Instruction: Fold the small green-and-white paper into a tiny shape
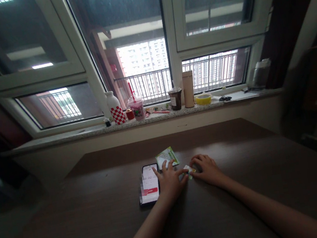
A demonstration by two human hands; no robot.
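A small white piece of printed paper (187,169) with green, yellow and blue bits lies between my hands, low over the brown table (248,201). My left hand (170,179) pinches its left side with thumb and index finger, the other fingers spread toward the green-and-white packet (167,158) behind. On the right edge, the thumb and bent fingers of my right hand (208,170) close on the same paper. Fingertips hide part of it, so its exact shape cannot be made out. Left of my left hand, a phone (150,185) lies face up with a timer on its screen.
Beyond the table's far edge, the stone windowsill (95,131) carries a checkered bottle (115,107), a pink cup with a straw (137,108), a dark drink cup (176,99), a tan flask (188,89), a yellow tape roll (203,99) and black scissors (225,98).
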